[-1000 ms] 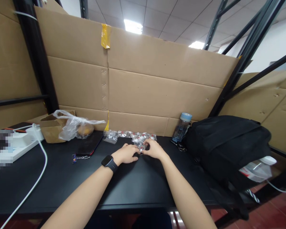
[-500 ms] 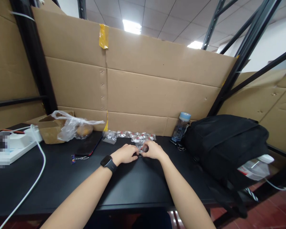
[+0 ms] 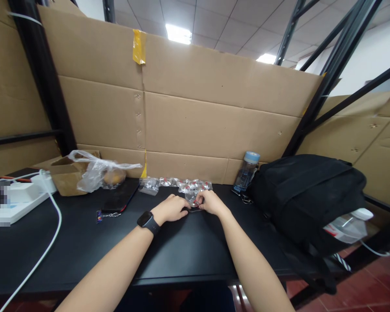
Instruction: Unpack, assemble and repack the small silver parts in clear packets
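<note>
A small clear plastic packet (image 3: 191,198) with a bit of red lies on the black table between my hands. My left hand (image 3: 171,209), with a dark watch on its wrist, rests on the table and its fingertips touch the packet's left lower edge. My right hand (image 3: 211,203) pinches the packet's right side between thumb and fingers. Just behind, a row of similar clear packets (image 3: 169,182) with red spots runs along the foot of the cardboard wall. A larger clear packet (image 3: 149,186) lies at the row's left end.
To the left are a dark phone (image 3: 120,197) with a keychain, a plastic bag (image 3: 100,171), a cardboard box (image 3: 66,177) and a white cable (image 3: 59,216). A blue-capped bottle (image 3: 245,173) and a black backpack (image 3: 308,195) stand right. A cardboard wall (image 3: 188,130) closes the back.
The round dark item by my right fingers no longer shows. My right fingers have shifted slightly right, and more of the packet between my hands is visible. My left hand has barely moved.
</note>
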### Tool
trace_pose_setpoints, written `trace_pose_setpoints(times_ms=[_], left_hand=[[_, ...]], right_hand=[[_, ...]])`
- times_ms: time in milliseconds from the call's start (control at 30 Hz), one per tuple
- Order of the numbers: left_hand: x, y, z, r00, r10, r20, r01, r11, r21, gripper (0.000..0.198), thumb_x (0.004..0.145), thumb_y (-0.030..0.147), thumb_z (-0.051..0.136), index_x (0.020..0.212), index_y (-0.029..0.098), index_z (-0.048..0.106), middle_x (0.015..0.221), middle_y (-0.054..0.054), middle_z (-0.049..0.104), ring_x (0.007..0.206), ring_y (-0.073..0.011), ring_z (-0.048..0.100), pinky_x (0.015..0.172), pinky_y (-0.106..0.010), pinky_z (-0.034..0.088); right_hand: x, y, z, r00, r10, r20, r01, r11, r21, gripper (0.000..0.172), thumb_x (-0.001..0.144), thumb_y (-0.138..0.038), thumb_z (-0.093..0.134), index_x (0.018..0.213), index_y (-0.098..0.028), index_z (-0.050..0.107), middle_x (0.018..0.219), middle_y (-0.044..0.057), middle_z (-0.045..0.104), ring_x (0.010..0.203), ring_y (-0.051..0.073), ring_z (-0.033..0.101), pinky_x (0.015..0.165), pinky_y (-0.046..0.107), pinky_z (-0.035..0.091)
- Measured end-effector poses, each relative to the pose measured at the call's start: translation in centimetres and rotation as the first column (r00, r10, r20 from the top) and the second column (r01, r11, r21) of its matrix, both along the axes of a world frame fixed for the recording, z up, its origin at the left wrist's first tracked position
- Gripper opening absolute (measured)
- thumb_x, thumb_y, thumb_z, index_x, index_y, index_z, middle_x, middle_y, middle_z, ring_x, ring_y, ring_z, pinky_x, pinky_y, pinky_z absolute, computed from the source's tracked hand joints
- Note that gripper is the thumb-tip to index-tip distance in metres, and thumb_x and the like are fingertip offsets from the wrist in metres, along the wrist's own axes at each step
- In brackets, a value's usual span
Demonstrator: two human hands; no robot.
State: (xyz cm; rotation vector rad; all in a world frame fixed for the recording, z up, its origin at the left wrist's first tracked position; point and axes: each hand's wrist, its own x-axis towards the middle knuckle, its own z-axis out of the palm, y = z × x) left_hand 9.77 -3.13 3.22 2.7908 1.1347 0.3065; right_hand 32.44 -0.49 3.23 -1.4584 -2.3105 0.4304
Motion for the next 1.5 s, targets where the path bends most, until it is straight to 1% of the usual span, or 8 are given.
trace_pose_setpoints(times_ms=[267, 500, 667, 800, 933, 1033, 1233, 1500], left_hand=[[0.2, 0.3, -0.8, 1.0, -0.016, 0.012, 0.016, 1.0, -0.006, 0.041, 0.087, 0.027, 0.061, 0.128, 0.029, 0.064, 0.131, -0.004, 0.069, 0.12, -0.026, 0.063, 0.101, -0.038, 0.045], [0.1, 0.2, -0.6, 0.999, -0.042, 0.02, 0.042, 0.999, 0.029, 0.029, 0.09, 0.028, 0.06, 0.116, 0.028, 0.071, 0.119, -0.004, 0.074, 0.111, -0.0236, 0.068, 0.1, -0.034, 0.046], [0.0, 0.2, -0.8, 0.999, -0.052, 0.002, 0.052, 0.998, 0.025, 0.033, 0.088, 0.028, 0.062, 0.12, 0.031, 0.069, 0.13, -0.003, 0.069, 0.118, -0.0247, 0.064, 0.1, -0.036, 0.046], [0.1, 0.2, -1.0, 0.999, -0.034, -0.005, 0.034, 0.999, 0.011, 0.037, 0.088, 0.029, 0.062, 0.124, 0.031, 0.067, 0.135, -0.004, 0.065, 0.121, -0.0261, 0.062, 0.1, -0.038, 0.045], [0.1, 0.3, -1.2, 1.0, -0.031, 0.001, 0.031, 1.0, -0.004, 0.038, 0.089, 0.03, 0.061, 0.126, 0.033, 0.066, 0.137, -0.004, 0.063, 0.122, -0.0261, 0.061, 0.101, -0.038, 0.044], [0.1, 0.3, -1.2, 1.0, -0.015, -0.002, 0.015, 1.0, -0.005, 0.037, 0.089, 0.032, 0.062, 0.126, 0.033, 0.067, 0.138, -0.005, 0.062, 0.124, -0.0267, 0.06, 0.102, -0.04, 0.043], [0.1, -0.1, -1.0, 1.0, -0.001, -0.018, 0.001, 1.0, 0.011, 0.038, 0.09, 0.035, 0.061, 0.127, 0.033, 0.067, 0.143, -0.006, 0.057, 0.128, -0.0291, 0.056, 0.106, -0.044, 0.042], [0.1, 0.7, -2.0, 0.999, 0.033, -0.028, -0.035, 0.997, -0.07, 0.045, 0.091, 0.037, 0.058, 0.136, 0.039, 0.061, 0.151, -0.007, 0.051, 0.135, -0.0333, 0.05, 0.109, -0.053, 0.039]], right_hand=[[0.7, 0.8, -0.2, 0.989, 0.047, -0.138, -0.052, 0.998, -0.035, 0.035, 0.059, 0.007, 0.054, 0.078, -0.015, 0.073, 0.07, -0.001, 0.07, 0.061, 0.01, 0.064, 0.059, 0.017, 0.045], [0.9, 0.7, 0.1, 0.974, 0.045, -0.22, -0.073, 0.99, -0.124, 0.032, 0.06, 0.002, 0.06, 0.082, -0.015, 0.074, 0.074, 0.0, 0.073, 0.06, 0.011, 0.064, 0.058, 0.018, 0.045], [0.9, 1.0, -0.3, 0.976, 0.056, -0.21, -0.064, 0.998, -0.03, 0.027, 0.062, 0.0, 0.058, 0.077, -0.017, 0.073, 0.071, 0.0, 0.073, 0.062, 0.012, 0.064, 0.061, 0.019, 0.046], [0.2, 1.4, -0.7, 0.931, 0.002, -0.365, -0.027, 0.997, -0.065, 0.021, 0.065, -0.005, 0.059, 0.077, -0.017, 0.071, 0.071, -0.001, 0.069, 0.059, 0.011, 0.06, 0.057, 0.02, 0.043], [-0.7, 1.6, -1.1, 0.817, -0.201, -0.541, 0.087, 0.969, -0.229, 0.016, 0.068, -0.009, 0.06, 0.08, -0.017, 0.067, 0.065, -0.003, 0.062, 0.054, 0.011, 0.051, 0.052, 0.02, 0.038], [-0.7, 1.6, -1.2, 0.84, -0.237, -0.487, 0.155, 0.967, -0.204, 0.017, 0.071, -0.012, 0.061, 0.086, -0.017, 0.068, 0.064, -0.004, 0.059, 0.055, 0.011, 0.049, 0.055, 0.022, 0.038], [0.5, 1.4, -1.0, 0.971, 0.154, -0.185, -0.126, 0.98, 0.153, 0.046, 0.06, -0.021, 0.086, 0.104, -0.021, 0.072, 0.094, 0.001, 0.063, 0.084, 0.017, 0.057, 0.08, 0.028, 0.045], [0.5, 1.6, -1.5, 0.993, 0.095, -0.068, -0.082, 0.98, 0.18, 0.029, 0.069, -0.013, 0.08, 0.096, -0.022, 0.073, 0.094, 0.002, 0.066, 0.081, 0.016, 0.059, 0.074, 0.025, 0.044]])
